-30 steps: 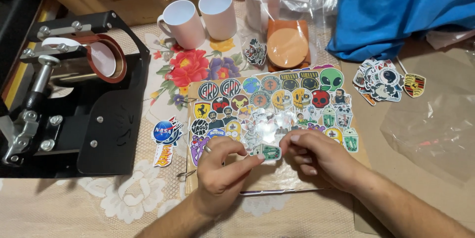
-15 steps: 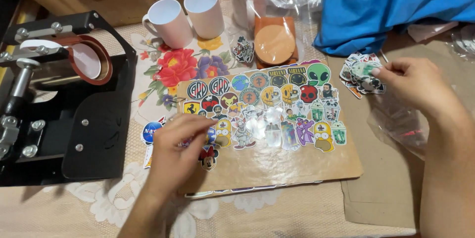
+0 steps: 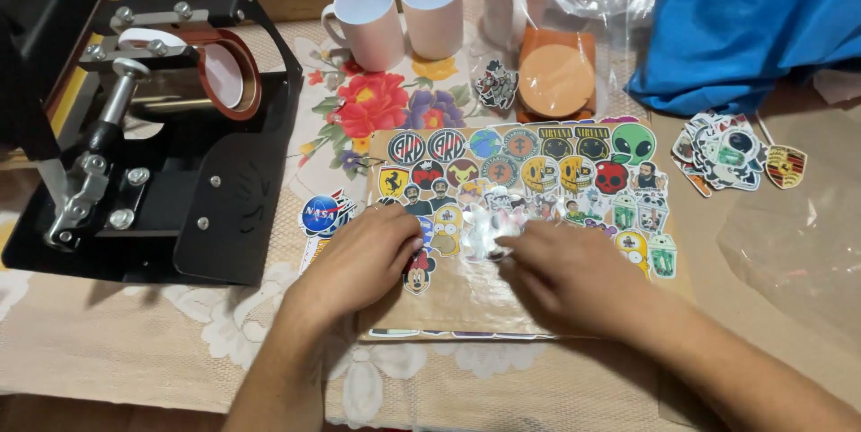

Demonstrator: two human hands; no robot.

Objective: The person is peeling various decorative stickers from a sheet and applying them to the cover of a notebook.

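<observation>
Glossy, crinkled clear film scrap (image 3: 484, 239) lies between our hands; right hand (image 3: 574, 275) pinches it, nearer; left hand (image 3: 363, 261) rests flat, released, on the brown sticker-covered cardboard sheet (image 3: 448, 293).

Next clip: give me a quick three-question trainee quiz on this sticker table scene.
1. True or false: both hands rest on the brown board covered with stickers.
2. How many white mugs stand at the far edge? A) one B) three C) five
3. Which machine sits on the person's left?

Key:
1. True: left hand and right hand lie on the board.
2. B: white mugs.
3. The black mug press.
</observation>
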